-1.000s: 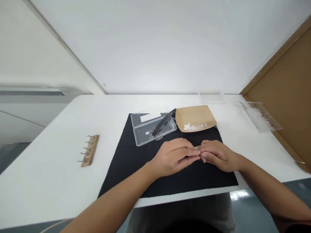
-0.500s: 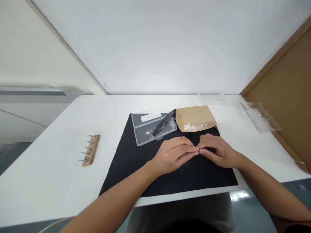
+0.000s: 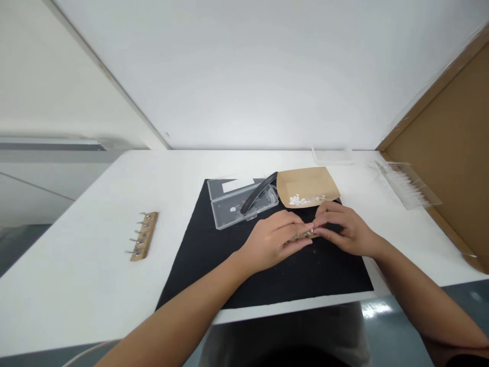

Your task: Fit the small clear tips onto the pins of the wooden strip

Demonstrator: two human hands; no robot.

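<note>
Right hand (image 3: 346, 229) shifted slightly farther from body in head view; tan strip (image 3: 301, 236), mostly hidden 0.5 s ago, now shows between fingers of left hand (image 3: 277, 238). Likely strip turned, small metal parts exposed for fingertip work. Left hand grips strip; right fingertips at its right end, near small white piece (image 3: 310, 231); whether pinching, cannot tell. Beyond hands, unchanged: paper tray (image 3: 305, 179), clear case (image 3: 224, 215), black file (image 3: 257, 193).

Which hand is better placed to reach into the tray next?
Right, likely: the left hand holds the strip, while the right hand is only at its end, close to the tray.
</note>
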